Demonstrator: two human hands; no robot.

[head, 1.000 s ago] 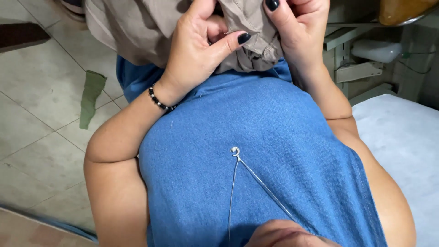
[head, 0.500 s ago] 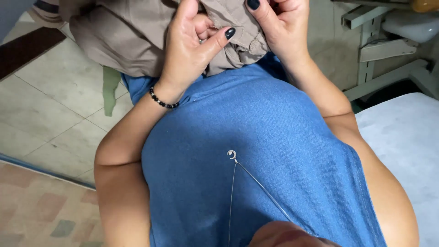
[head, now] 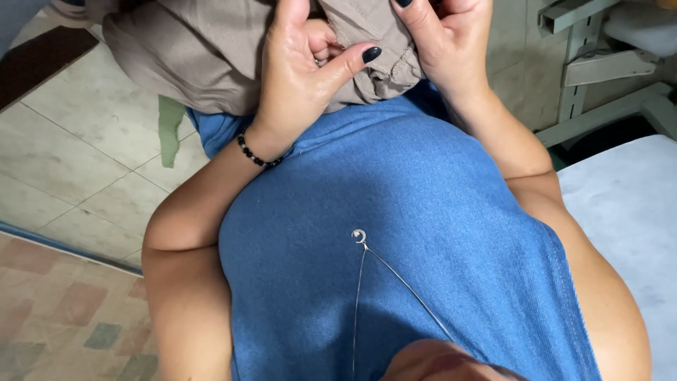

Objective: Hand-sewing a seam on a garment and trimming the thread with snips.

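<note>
A beige-grey garment (head: 197,56) with stitched seams lies bunched on my lap at the top of the head view. My left hand (head: 303,70), with dark nails and a black bead bracelet at the wrist, pinches a fold of its fabric between thumb and fingers. My right hand (head: 448,42) grips the same cloth just to the right, fingers curled over a seamed edge. The two hands almost touch. My blue top (head: 395,233) and a thin silver necklace (head: 360,236) fill the middle of the view.
Pale floor tiles (head: 63,162) lie on the left, with a green scrap of cloth (head: 169,130) on them. A white table surface (head: 627,219) is at the right. A pale metal frame (head: 585,77) stands at the upper right.
The view has shifted, so hands and garment sit higher in the frame. My left thumb has slid further across the fold; both hands keep their hold on the cloth.
</note>
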